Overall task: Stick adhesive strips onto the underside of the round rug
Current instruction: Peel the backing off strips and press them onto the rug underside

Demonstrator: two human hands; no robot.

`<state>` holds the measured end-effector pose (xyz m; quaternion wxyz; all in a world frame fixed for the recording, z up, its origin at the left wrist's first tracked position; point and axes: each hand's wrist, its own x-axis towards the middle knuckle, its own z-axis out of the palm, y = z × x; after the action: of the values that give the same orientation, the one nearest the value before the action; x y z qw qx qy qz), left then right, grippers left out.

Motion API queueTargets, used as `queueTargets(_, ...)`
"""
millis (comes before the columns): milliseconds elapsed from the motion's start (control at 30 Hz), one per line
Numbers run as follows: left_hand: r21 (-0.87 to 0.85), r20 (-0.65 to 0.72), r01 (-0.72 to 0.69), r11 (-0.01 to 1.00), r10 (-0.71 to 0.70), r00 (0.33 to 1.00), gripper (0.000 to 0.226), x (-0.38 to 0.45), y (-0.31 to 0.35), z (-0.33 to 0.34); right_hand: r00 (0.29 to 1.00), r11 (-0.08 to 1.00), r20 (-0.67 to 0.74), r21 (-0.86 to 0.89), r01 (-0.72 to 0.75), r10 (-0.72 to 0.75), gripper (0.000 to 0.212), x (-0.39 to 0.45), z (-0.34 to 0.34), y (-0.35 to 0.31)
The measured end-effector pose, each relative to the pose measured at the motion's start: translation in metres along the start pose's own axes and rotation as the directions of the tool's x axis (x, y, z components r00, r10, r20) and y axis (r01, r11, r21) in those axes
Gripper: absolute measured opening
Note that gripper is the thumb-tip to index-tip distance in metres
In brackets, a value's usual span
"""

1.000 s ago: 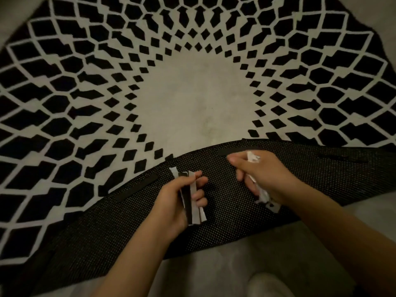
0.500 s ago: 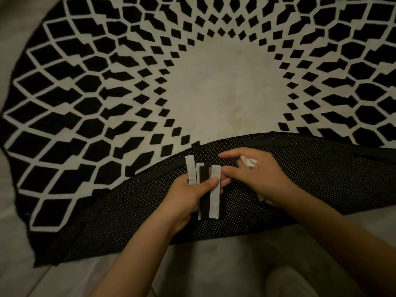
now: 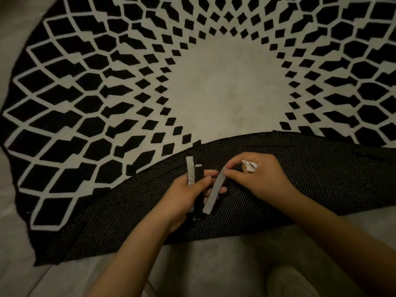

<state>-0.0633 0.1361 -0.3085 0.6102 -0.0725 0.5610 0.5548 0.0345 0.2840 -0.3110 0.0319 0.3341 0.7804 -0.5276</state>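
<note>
Adhesive strip (image 3: 214, 192) pinched between both hands above the rug's folded underside (image 3: 300, 185).

Rug (image 3: 214, 93) cut off top, right

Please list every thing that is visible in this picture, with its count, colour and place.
round rug: one, black and pale pattern, on the floor, near edge folded over.
underside: one, black with pale dots, facing up.
stuck strips: at least two, black, on the underside near the fold.
loose strips: a few, pale and black, in the left hand.
single strip: one, pale, pinched by the right hand.
crumpled paper: one, white, in the right hand.
floor: grey.
left hand: one, centre.
right hand: one, right of centre.
</note>
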Motion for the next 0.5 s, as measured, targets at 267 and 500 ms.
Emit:
queueTargets(267, -0.033, -0.016, 0.004, 0.999, -0.004, 1.0, 0.025, 0.002, -0.003, 0.014, 0.993, 0.988, -0.065, -0.125, 0.089, -0.098, 0.01, -0.002, 0.003, 0.003)
queueTargets(500, -0.02, -0.015, -0.006, 1.0, 0.006, 1.0, 0.026, 0.004, -0.003, 0.011, 0.995, 0.978, -0.06, -0.199, 0.068, -0.081, 0.006, -0.003, 0.003, 0.002)
